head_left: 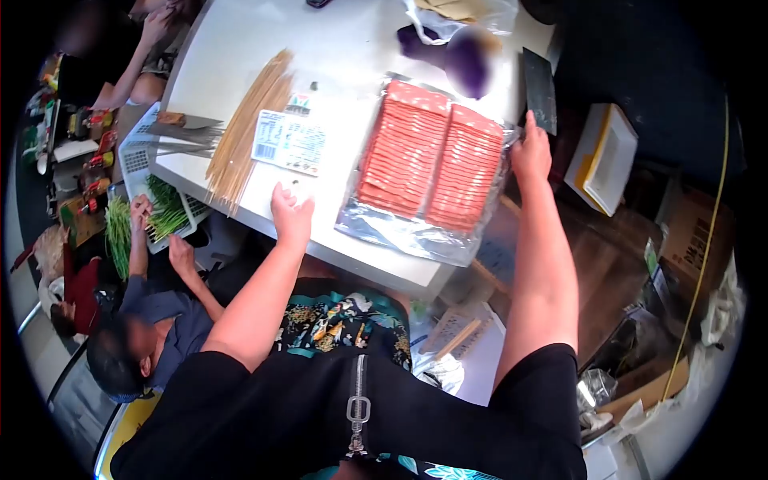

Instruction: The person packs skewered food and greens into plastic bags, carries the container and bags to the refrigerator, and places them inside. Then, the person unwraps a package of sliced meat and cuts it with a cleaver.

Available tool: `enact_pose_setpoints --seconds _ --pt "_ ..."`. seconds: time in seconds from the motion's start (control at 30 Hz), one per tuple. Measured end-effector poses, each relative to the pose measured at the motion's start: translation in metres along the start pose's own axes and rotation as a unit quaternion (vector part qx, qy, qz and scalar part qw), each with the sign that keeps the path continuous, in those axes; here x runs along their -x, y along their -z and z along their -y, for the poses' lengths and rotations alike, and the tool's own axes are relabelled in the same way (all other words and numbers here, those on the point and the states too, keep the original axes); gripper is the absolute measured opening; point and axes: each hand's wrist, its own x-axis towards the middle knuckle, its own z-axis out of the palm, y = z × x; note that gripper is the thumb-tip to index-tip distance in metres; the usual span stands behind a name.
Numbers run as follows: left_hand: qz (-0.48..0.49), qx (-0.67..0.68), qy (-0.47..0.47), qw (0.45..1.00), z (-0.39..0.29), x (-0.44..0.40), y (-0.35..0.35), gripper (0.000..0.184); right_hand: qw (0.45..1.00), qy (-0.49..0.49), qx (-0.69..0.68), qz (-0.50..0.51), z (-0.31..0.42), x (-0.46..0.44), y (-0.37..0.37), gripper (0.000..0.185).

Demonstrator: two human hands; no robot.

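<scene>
My right hand [532, 154] grips a cleaver [538, 92] with a dark rectangular blade, at the right edge of the white table. Its index finger points along the blade. Beside it lies an open clear plastic pack with two rows of thin red-pink meat slices [436, 156]. My left hand [293, 214] is at the table's near edge with its fingers curled and nothing visible in them. Just beyond it lies a white printed label [288, 142], partly over a bundle of thin wooden skewers [252, 120].
A wooden-handled knife [188, 122] lies at the table's left edge. Another person's hands [141, 214] hold green stalks [164, 208] by a white basket [132, 156]. Purple cloth [420, 48] and a plastic bag [504, 14] are at the far side. A white box [614, 152] stands right.
</scene>
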Motion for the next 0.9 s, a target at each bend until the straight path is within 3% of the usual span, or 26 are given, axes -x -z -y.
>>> enact_pose_setpoints --seconds 0.03,0.07,0.13,0.17,0.2,0.27,0.3,0.33,0.4,0.47,0.53,0.63,0.77,0.8,0.9 --pt "-0.059 0.157 0.122 0.978 0.001 -0.011 -0.002 0.086 1.0 0.003 0.01 -0.019 0.002 -0.005 -0.006 0.059" --pt "-0.064 0.151 0.125 0.979 0.004 -0.024 0.0 0.086 1.0 -0.003 0.017 -0.021 0.003 -0.01 -0.012 0.058" --pt "-0.114 0.362 0.214 0.9 -0.006 -0.048 0.008 0.084 1.0 -0.015 0.01 -0.019 0.008 -0.021 -0.021 0.056" --pt "-0.182 0.386 0.241 0.872 -0.021 -0.051 0.003 0.072 0.999 -0.015 0.006 -0.031 0.009 -0.025 -0.023 0.053" --pt "-0.185 0.385 0.239 0.872 -0.022 -0.058 0.008 0.072 0.999 0.0 -0.011 -0.04 0.008 -0.03 -0.023 0.05" --pt "-0.077 0.45 0.284 0.843 -0.022 -0.07 0.015 0.078 0.998 0.041 -0.006 -0.056 0.002 -0.04 -0.024 0.047" --pt "-0.052 0.452 0.285 0.844 -0.029 -0.072 0.018 0.056 0.998 0.04 -0.005 -0.055 0.0 -0.04 -0.023 0.047" --pt "-0.051 0.451 0.286 0.844 -0.038 -0.07 0.019 0.056 0.997 0.044 -0.034 -0.056 -0.001 -0.038 -0.019 0.046" --pt "0.009 0.405 0.175 0.897 -0.05 -0.068 0.021 0.04 0.995 0.048 -0.06 -0.058 -0.002 -0.03 -0.014 0.045" --pt "-0.009 0.376 0.172 0.91 -0.052 -0.072 0.02 0.043 0.979 -0.001 -0.115 -0.167 -0.008 0.002 -0.008 0.044" --pt "-0.055 0.417 0.234 0.876 -0.054 -0.076 0.012 0.044 0.97 -0.044 -0.153 -0.186 -0.029 0.038 -0.022 0.043" --pt "0.064 0.505 0.191 0.839 -0.057 -0.084 0.007 0.047 0.934 -0.14 -0.31 -0.106 -0.038 0.083 -0.041 0.043" --pt "0.126 0.487 0.197 0.842 -0.067 -0.104 -0.008 0.043 0.868 -0.202 -0.448 -0.071 -0.039 0.088 -0.066 0.043" --pt "0.128 0.486 0.199 0.841 -0.074 -0.106 -0.009 0.043 0.832 -0.227 -0.501 -0.071 -0.034 0.084 -0.065 0.041" --pt "0.104 0.458 0.141 0.872 -0.096 -0.106 -0.011 0.038 0.842 -0.235 -0.481 -0.062 -0.021 0.071 -0.056 0.036"
